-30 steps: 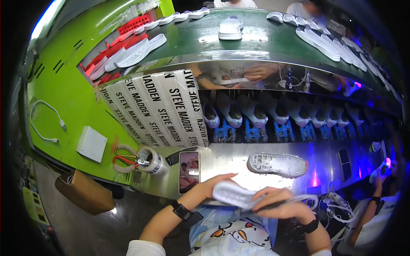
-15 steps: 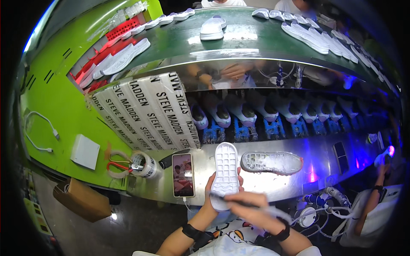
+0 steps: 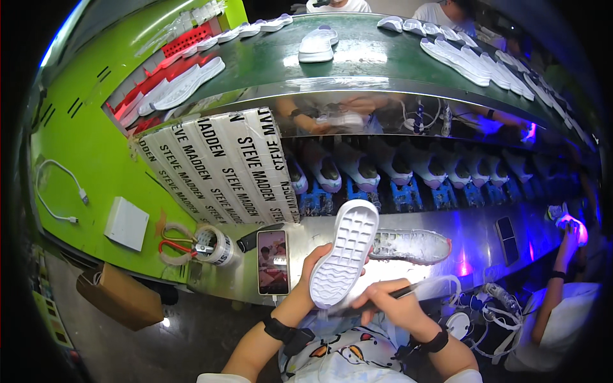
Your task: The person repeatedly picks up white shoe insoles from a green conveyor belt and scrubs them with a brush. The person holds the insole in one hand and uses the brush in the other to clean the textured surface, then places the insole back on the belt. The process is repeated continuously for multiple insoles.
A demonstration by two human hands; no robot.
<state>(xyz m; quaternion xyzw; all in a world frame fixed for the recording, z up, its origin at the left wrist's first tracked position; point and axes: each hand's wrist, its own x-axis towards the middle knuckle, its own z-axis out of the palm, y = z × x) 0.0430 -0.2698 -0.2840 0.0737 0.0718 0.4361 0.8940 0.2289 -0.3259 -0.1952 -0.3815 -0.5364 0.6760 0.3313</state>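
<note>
Low in the frame, just right of centre, the right hand [image 3: 393,306] is clenched around a dark, thin pen-like tool [image 3: 383,299]; its tip runs left toward the heel end of the sole, though whether it touches is hard to tell at this size. Just left of it, the left hand [image 3: 311,268] grasps a white shoe [image 3: 343,253] from the left side, fingers wrapped behind it, tread side facing the camera.

The shoe's long axis runs from lower left to upper right, heel near the 2 hands, toe pointing up and away toward the centre of the frame. It is held clear above the surface [image 3: 472,223], between the hands: the left hand carries it, the right hand sits at its lower end with the tool.

Left of the left hand, a phone [image 3: 273,262] lies flat on the surface, screen lit. Right of the sole, a second white shoe [image 3: 412,246] lies on its side on the surface, well within the right hand's side. Further left sit a tape roll [image 3: 216,244] and red-handled scissors [image 3: 175,246].

Beyond, a printed carton [image 3: 220,166] leans at centre left, and a green belt [image 3: 383,60] at the top carries white soles.
</note>
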